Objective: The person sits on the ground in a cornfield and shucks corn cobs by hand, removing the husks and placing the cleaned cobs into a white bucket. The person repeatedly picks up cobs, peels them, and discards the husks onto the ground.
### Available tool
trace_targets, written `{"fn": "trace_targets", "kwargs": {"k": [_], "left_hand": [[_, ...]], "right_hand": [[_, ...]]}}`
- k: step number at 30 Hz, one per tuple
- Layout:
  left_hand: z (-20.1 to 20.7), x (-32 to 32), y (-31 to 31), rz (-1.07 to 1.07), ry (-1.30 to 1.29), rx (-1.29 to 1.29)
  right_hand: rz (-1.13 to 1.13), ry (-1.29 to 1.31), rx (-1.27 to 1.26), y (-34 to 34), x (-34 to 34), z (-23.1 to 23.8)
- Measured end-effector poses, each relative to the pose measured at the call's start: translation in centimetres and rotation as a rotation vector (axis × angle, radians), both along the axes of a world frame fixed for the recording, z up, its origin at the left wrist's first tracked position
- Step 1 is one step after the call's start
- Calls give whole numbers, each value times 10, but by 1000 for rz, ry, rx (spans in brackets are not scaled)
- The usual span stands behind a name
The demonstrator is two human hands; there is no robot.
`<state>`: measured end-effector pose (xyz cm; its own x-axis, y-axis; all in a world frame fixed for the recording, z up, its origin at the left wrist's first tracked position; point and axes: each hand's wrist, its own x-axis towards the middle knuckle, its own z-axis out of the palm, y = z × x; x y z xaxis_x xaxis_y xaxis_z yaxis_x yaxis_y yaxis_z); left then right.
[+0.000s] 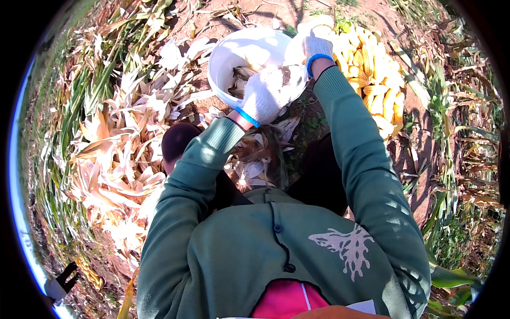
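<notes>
My left hand, in a white knit glove with a blue cuff, is over the near side of a white bucket. Its fingers point toward the bucket's right side, where a greyish, dirt-marked patch shows beside them; glare hides what they hold, if anything. Inside the bucket lie some pale and brown pieces of husk. My right hand, gloved the same way, is at the bucket's far right rim, beside a heap of husked yellow corn cobs. Bright light washes out its fingers.
Dry corn husks lie in a large heap on my left, with more loose husks between my legs. Corn stalks stretch along the left, and further plants line the right. A few yellow cobs lie at the lower left.
</notes>
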<state>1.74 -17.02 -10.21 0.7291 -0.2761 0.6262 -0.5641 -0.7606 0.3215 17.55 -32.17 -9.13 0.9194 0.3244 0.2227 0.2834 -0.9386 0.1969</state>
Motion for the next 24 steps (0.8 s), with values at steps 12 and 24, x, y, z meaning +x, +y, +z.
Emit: {"fn": "trace_targets", "kwargs": {"k": [12, 24], "left_hand": [[33, 25, 41, -58, 785, -1527], [34, 27, 37, -192, 765, -1662]], "right_hand": [[-94, 1053, 1718, -17, -42, 68], [297, 1227, 1706, 45, -80, 42]]}}
